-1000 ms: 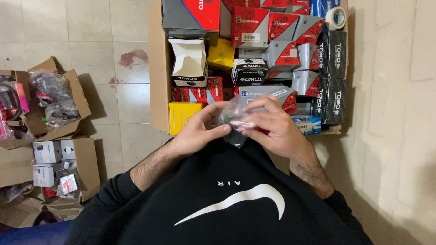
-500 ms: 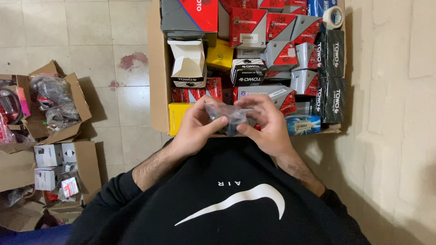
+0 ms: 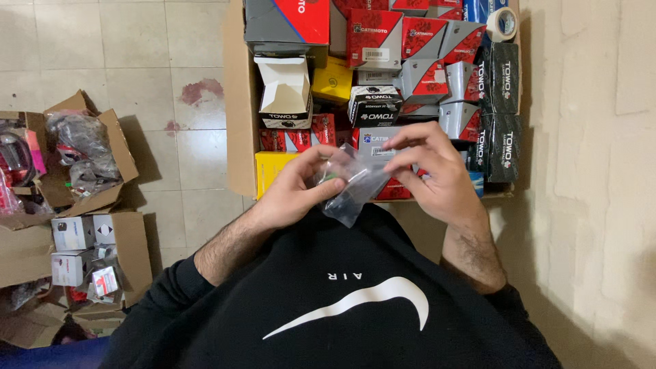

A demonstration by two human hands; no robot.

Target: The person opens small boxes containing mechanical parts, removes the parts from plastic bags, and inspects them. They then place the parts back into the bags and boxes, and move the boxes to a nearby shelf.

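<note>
A small clear plastic bag [image 3: 355, 186] with a dark part inside is held between both hands, in front of my chest. My left hand [image 3: 290, 190] grips the bag's left side with thumb and fingers around the part. My right hand [image 3: 437, 171] pinches the bag's upper right edge with its fingertips. Right behind the hands stands a big open cardboard box [image 3: 239, 102] packed with small product boxes.
The big box holds red, grey, black, white and yellow cartons and a roll of tape [image 3: 502, 24]. At left on the tiled floor stand open cardboard boxes [image 3: 102, 178] with bagged parts and small white cartons [image 3: 74, 232]. A pale wall [image 3: 594, 171] runs along the right.
The bag has shifted slightly lower and tilted. My right hand has opened its fingers and moved to the bag's upper edge. My left hand keeps its hold.
</note>
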